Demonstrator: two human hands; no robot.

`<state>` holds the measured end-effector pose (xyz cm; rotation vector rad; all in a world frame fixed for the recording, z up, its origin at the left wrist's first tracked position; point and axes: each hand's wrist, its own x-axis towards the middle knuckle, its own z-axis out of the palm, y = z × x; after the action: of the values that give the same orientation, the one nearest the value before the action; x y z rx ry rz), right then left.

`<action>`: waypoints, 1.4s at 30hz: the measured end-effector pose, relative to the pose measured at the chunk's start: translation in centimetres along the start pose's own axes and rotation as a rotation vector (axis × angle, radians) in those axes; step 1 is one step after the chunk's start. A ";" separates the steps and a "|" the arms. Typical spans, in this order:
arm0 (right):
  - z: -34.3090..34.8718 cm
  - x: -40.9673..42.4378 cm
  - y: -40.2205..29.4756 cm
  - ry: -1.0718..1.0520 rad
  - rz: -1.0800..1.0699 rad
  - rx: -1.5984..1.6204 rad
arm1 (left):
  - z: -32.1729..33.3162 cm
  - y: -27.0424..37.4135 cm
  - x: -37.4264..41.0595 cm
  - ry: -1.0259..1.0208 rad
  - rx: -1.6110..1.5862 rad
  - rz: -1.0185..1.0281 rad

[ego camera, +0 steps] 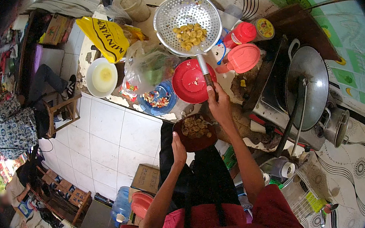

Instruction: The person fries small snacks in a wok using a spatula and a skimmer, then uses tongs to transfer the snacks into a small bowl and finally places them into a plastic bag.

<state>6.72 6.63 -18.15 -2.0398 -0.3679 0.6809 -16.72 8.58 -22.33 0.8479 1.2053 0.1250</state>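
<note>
My right hand (220,105) grips the handle of a perforated metal strainer (167,23), which holds a cluster of yellow-brown round food pieces (191,35). Beneath its handle is a red plastic bowl (185,90) with small crumbs in it. My left hand (179,149) holds the left edge of a dark reddish-brown dish (202,144) near my body; more brownish food pieces (195,127) and what looks like a spoon are in it. A blue plate (159,109) with chopped red and white pieces sits left of the red bowl.
On the table stand a white bowl (91,78) of pale liquid, a yellow bag (106,39), a clear plastic bag (138,65), a red bottle (239,34) and a pink plastic jug (244,58). A wok (312,95) rests on the stove at right. Two people are at the left.
</note>
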 end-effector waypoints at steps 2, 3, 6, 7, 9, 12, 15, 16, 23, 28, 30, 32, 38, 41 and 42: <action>0.1 0.3 0.4 0.001 -0.017 -0.027 | 0.0 0.5 -0.2 -0.003 0.039 0.004; 0.1 0.5 0.2 0.003 -0.028 -0.033 | -0.2 0.4 0.0 0.004 0.080 0.022; -0.1 0.9 0.3 -0.007 -0.029 -0.071 | -0.2 0.4 -0.2 0.002 0.130 0.040; -0.2 1.0 0.5 -0.011 -0.024 -0.087 | 0.1 0.9 -0.3 -0.003 0.135 0.040; -0.5 1.3 0.1 -0.100 0.071 -0.079 | -0.3 -0.1 0.6 -0.034 0.042 0.052; -0.8 1.6 -0.9 -0.139 0.021 -0.211 | -0.6 -1.2 1.0 -0.037 -0.007 0.087; -1.1 1.4 -1.7 -0.129 -0.004 -0.258 | -0.2 -1.2 1.0 -0.025 -0.016 0.110; -1.2 1.3 -2.0 -0.126 0.008 -0.247 | -0.3 -1.3 1.0 -0.021 -0.020 0.114; -2.1 -0.1 -2.8 0.111 -0.123 -0.205 | 0.8 0.0 -0.5 0.025 0.119 0.092; -5.4 -9.5 -2.9 0.335 -0.056 -0.224 | -0.9 -3.4 -3.3 -0.068 -0.161 -0.157; -6.5 -15.3 -1.6 0.334 0.029 -0.171 | 0.9 -1.8 -5.3 -0.133 0.012 -0.069; -6.3 -20.9 0.2 0.334 0.046 -0.146 | 2.4 -2.1 -5.7 -0.133 -0.141 -0.111; -6.7 -31.2 1.2 0.246 0.307 -0.131 | 5.2 -5.5 -3.1 0.009 0.699 0.410; -8.0 -35.4 3.4 0.311 0.413 -0.113 | 7.2 -4.9 -2.8 -0.060 0.520 0.355; -7.9 -36.6 5.4 0.351 0.432 -0.109 | 8.8 -3.3 -3.1 -0.064 0.436 0.324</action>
<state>-17.92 -20.04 -7.65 -2.3163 0.2529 0.5460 -11.49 0.25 -21.19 1.4179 1.0420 0.0971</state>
